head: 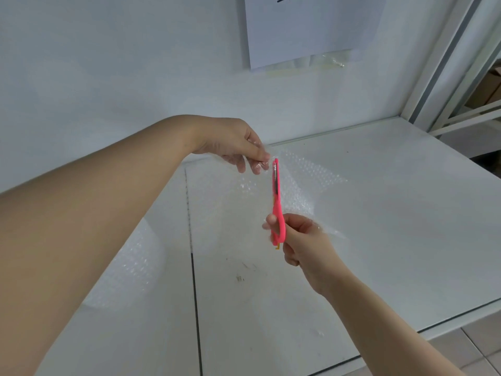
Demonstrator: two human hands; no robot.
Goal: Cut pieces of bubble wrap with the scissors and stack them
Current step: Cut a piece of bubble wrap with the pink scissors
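My left hand [238, 146] pinches the top edge of a clear bubble wrap sheet [306, 180] and holds it up above the white table [393, 226]. My right hand [301, 240] grips the handles of pink scissors [277, 202], which point up and away. Their blades run through the sheet, with the tips just beside my left fingers. More cut bubble wrap [135, 267] lies flat on the table at the left, partly hidden under my left forearm.
A white wall stands behind the table, with a sheet of paper [303, 28] stuck on it. A white metal rack frame [455, 77] rises at the right. A seam [193, 267] runs down the tabletop; tiled floor [466, 346] shows past the table's near right edge.
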